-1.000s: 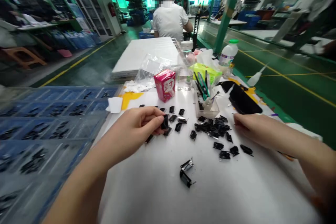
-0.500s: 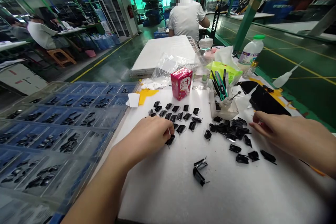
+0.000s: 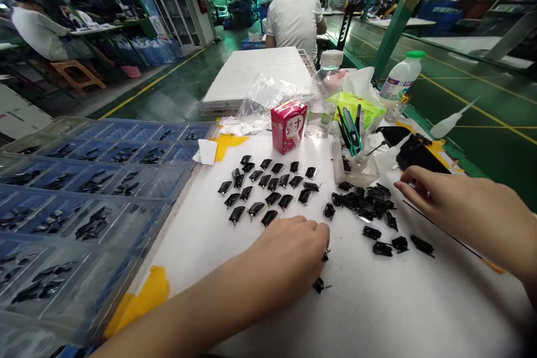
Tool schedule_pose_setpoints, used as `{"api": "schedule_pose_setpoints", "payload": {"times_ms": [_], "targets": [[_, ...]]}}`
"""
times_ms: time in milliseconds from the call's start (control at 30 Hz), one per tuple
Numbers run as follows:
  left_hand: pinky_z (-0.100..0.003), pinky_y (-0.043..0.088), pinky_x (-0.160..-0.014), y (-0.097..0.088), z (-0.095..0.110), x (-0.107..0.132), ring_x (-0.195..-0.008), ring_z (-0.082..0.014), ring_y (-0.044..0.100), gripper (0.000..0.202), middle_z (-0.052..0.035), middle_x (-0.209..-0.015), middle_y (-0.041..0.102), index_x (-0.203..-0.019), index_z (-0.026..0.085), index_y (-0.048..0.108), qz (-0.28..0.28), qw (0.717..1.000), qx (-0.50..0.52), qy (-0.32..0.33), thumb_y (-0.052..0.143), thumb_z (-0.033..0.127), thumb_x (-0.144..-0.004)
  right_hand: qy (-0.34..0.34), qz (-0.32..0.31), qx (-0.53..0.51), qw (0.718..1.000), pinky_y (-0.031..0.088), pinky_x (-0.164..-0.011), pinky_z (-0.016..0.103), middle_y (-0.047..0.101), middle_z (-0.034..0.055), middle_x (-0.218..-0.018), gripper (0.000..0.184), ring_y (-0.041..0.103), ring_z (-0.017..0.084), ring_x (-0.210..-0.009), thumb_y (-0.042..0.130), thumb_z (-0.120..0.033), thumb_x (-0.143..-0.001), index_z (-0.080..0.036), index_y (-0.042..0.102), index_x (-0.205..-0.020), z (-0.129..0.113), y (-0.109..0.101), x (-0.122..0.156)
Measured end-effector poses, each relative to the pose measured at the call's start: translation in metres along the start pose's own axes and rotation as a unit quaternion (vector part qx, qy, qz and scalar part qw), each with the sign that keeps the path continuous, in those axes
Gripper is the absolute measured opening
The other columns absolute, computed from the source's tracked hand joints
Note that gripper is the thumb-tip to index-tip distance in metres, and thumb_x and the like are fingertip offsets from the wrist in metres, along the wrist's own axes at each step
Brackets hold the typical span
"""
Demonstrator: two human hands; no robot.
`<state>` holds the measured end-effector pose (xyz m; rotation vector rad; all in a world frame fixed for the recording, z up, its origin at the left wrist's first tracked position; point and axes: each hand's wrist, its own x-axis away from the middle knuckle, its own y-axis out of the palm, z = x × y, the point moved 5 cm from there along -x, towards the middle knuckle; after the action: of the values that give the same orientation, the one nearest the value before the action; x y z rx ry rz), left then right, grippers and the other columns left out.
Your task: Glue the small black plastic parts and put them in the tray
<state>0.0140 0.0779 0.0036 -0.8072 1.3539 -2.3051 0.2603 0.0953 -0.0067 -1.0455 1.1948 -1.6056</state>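
Note:
My left hand (image 3: pixel 293 251) is over the near middle of the white tabletop (image 3: pixel 361 307), its fingers curled down and closed on a small black part (image 3: pixel 325 256). Most of that part is hidden behind the fingers. Just below it lies another black part (image 3: pixel 319 285). Several such parts with clear film edges are spread in loose rows (image 3: pixel 273 184) beyond the hand. My right hand (image 3: pixel 440 196) hovers right of a heap of black parts (image 3: pixel 369 201), thumb and fingers curled together. What they may hold is not clear. A thin black rod (image 3: pixel 444 229) with an orange end runs beneath it.
A compartmented plastic tray (image 3: pixel 138 196) of black pieces fills the left side. A red carton (image 3: pixel 289 126), clear jar (image 3: pixel 321 117), box of tools (image 3: pixel 356 168) and bottle (image 3: pixel 400 81) stand at the back. A co-worker (image 3: pixel 293 17) sits ahead, back turned.
My left hand has moved right and nearer from the rows, leaving a black part there, and has closed at the loose pair. My right hand stays near the heap. The view has shifted slightly.

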Motion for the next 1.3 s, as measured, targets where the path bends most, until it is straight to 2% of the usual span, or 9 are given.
{"api": "schedule_pose_setpoints", "payload": {"times_ms": [233, 367, 500, 633, 733, 1000, 1100, 1167, 1300], "targets": [[-0.027, 0.049, -0.068, -0.003, 0.015, 0.001, -0.077, -0.0185, 0.065, 0.014, -0.0073, -0.095, 0.07, -0.09, 0.017, 0.064, 0.066, 0.981, 0.176, 0.044, 0.053, 0.01, -0.083, -0.065, 0.086, -0.07, 0.992, 0.027, -0.052, 0.032, 0.067, 0.0049, -0.071, 0.031, 0.061, 0.028, -0.064, 0.032, -0.049, -0.094, -0.027, 0.053, -0.088, -0.008, -0.009, 0.003], [-0.019, 0.049, -0.065, -0.006, 0.025, 0.003, -0.07, -0.0136, 0.065, 0.011, -0.0023, -0.082, 0.071, -0.091, 0.019, 0.067, 0.104, 0.921, 0.36, 0.108, 0.06, 0.015, -0.083, -0.054, 0.122, -0.099, 0.986, 0.028, -0.05, 0.031, 0.062, 0.0029, -0.066, 0.026, 0.055, 0.022, -0.056, 0.037, -0.048, -0.092, -0.025, 0.045, -0.085, -0.004, -0.01, -0.002], [-0.021, 0.049, -0.068, -0.001, 0.016, -0.005, -0.073, -0.0136, 0.065, 0.02, -0.0009, -0.079, 0.07, -0.098, 0.021, 0.073, 0.093, 0.882, 0.46, 0.032, 0.056, 0.018, -0.088, -0.044, 0.178, -0.232, 0.955, 0.035, -0.053, 0.03, 0.059, 0.0017, -0.071, 0.029, 0.053, 0.019, -0.057, 0.05, -0.051, -0.084, -0.024, 0.041, -0.086, 0.007, -0.009, -0.018], [-0.022, 0.049, -0.069, 0.003, 0.005, -0.012, -0.073, -0.0124, 0.063, 0.02, 0.0012, -0.073, 0.064, -0.106, 0.019, 0.067, 0.089, 0.788, 0.607, -0.046, 0.056, 0.02, -0.089, -0.078, 0.19, -0.356, 0.912, 0.047, -0.068, 0.034, 0.063, 0.0089, -0.1, 0.035, 0.062, 0.022, -0.083, 0.056, -0.05, -0.08, -0.022, 0.046, -0.099, 0.005, 0.004, -0.04], [-0.022, 0.05, -0.068, 0.004, 0.001, -0.014, -0.07, -0.0115, 0.062, 0.013, 0.002, -0.072, 0.061, -0.1, 0.016, 0.062, 0.114, 0.749, 0.65, -0.058, 0.057, 0.018, -0.089, -0.082, 0.185, -0.407, 0.891, 0.047, -0.073, 0.037, 0.064, 0.0071, -0.091, 0.03, 0.061, 0.024, -0.083, 0.061, -0.046, -0.078, -0.022, 0.047, -0.09, -0.003, 0.013, -0.05], [-0.026, 0.05, -0.068, 0.001, -0.001, -0.013, -0.071, -0.0147, 0.063, 0.019, 0.0011, -0.071, 0.062, -0.104, 0.018, 0.067, 0.161, 0.814, 0.557, -0.037, 0.063, 0.027, -0.087, -0.088, 0.221, -0.597, 0.767, 0.04, -0.05, 0.032, 0.06, 0.0016, -0.087, 0.029, 0.05, 0.016, -0.058, 0.055, -0.046, -0.087, -0.03, 0.041, -0.106, -0.011, -0.027, 0.004], [-0.025, 0.05, -0.067, 0.001, -0.001, -0.013, -0.067, -0.0138, 0.06, 0.02, 0.0021, -0.067, 0.061, -0.102, 0.02, 0.071, 0.174, 0.839, 0.515, -0.037, 0.066, 0.026, -0.084, -0.088, 0.274, -0.697, 0.657, 0.034, -0.047, 0.029, 0.052, 0.0004, -0.084, 0.023, 0.046, 0.014, -0.06, 0.07, -0.031, -0.077, -0.03, 0.055, -0.094, -0.012, -0.045, 0.038], [-0.024, 0.051, -0.068, 0.003, 0.0, -0.013, -0.067, -0.0131, 0.06, 0.021, 0.0018, -0.068, 0.063, -0.103, 0.02, 0.073, 0.177, 0.844, 0.505, -0.035, 0.067, 0.025, -0.083, -0.099, 0.24, -0.744, 0.616, 0.033, -0.046, 0.028, 0.049, -0.0015, -0.074, 0.013, 0.043, 0.012, -0.055, 0.069, -0.028, -0.077, -0.029, 0.058, -0.083, -0.019, -0.045, 0.05], [-0.023, 0.053, -0.069, 0.007, 0.002, -0.014, -0.065, -0.0127, 0.061, 0.024, 0.0017, -0.067, 0.065, -0.105, 0.02, 0.074, 0.176, 0.85, 0.495, -0.031, 0.068, 0.024, -0.082, -0.18, 0.162, -0.74, 0.627, 0.035, -0.043, 0.03, 0.057, -0.0006, -0.064, 0.021, 0.046, 0.012, -0.045, 0.064, -0.047, -0.081, -0.028, 0.065, -0.074, -0.034, -0.035, 0.06]]}}
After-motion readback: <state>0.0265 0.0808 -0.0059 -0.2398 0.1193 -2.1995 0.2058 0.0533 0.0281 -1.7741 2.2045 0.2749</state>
